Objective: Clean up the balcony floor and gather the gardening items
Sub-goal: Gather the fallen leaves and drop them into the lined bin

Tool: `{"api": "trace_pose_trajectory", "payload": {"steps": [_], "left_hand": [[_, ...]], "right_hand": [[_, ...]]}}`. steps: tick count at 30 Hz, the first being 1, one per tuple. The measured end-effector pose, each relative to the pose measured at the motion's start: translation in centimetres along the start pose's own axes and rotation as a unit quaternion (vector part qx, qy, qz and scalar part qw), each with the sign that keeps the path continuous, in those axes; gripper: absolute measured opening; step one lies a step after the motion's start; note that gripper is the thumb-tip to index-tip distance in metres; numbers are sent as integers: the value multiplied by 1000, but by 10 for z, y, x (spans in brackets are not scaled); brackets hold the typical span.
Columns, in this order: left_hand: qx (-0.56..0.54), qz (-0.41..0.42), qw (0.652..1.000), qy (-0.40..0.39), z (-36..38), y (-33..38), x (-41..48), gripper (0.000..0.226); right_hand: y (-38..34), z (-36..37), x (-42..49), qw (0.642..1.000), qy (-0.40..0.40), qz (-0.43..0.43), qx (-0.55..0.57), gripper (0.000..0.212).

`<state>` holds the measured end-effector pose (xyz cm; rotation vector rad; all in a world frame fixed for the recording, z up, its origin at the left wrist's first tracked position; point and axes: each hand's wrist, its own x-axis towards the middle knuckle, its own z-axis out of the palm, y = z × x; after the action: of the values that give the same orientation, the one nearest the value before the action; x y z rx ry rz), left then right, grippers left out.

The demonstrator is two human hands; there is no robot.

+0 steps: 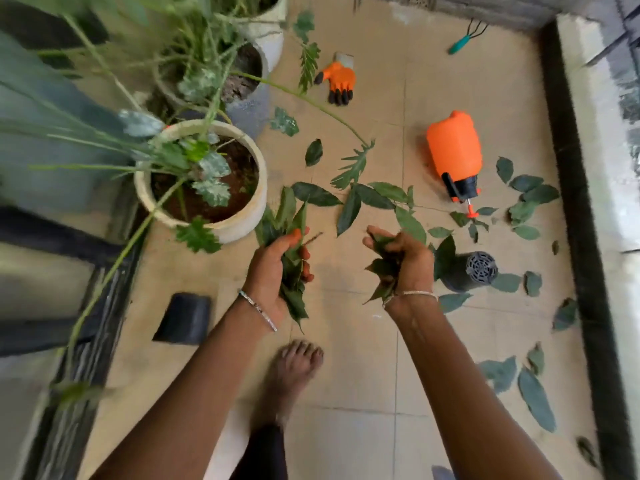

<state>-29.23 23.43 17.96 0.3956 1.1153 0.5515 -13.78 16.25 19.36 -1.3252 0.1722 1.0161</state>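
- The fingers (306, 268) of the left hand (273, 275) are curled tight round a big bunch of leaves (292, 296). The right hand (412, 261) grips a smaller bunch (382, 268) the same way.
- Both hands look full. If they grab more, I think some leaves could slip out and fall back on the floor (346, 341).
- Just right of the right fingers, a small black pot (474, 271) lies on its side. I cannot see anything in it.
- Just ahead of the fingers, loose leaves (317, 195) lie on the tiles, with more off to the right.
- Left of the left fingers stands a white pot (256, 206). It holds brown soil (204, 204) and a plant (211, 168) with long stems. The stems lean out, so an arm could bump them.
- Farther ahead on the right, an orange spray bottle (453, 150) lies on its side. It might leak if it has water in it; I cannot tell.
- Farther still lies an orange glove (339, 79).
- Farthest away is a small hand rake (462, 41).
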Motion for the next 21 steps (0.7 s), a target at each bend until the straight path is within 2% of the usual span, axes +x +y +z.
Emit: {"api": "trace_pose_trajectory", "payload": {"steps": [4,8,12,15,21], "left_hand": [[-37,-11,999,31,-11,26,-120,18],[-79,1,994,74,-20,50,-260,16],[-139,4,986,87,-37,63,-369,17],[-185,25,977,100,-58,63,-440,15],[-273,72,945,164,-121,41,-551,17]], "right_hand": [[-31,18,-129,998,-24,63,-11,48],[-64,25,-264,989,-69,130,-26,52],[-79,31,-368,979,-66,189,-41,28],[-85,43,-429,978,-63,196,-39,44],[-61,68,-518,969,-104,204,-94,32]]}}
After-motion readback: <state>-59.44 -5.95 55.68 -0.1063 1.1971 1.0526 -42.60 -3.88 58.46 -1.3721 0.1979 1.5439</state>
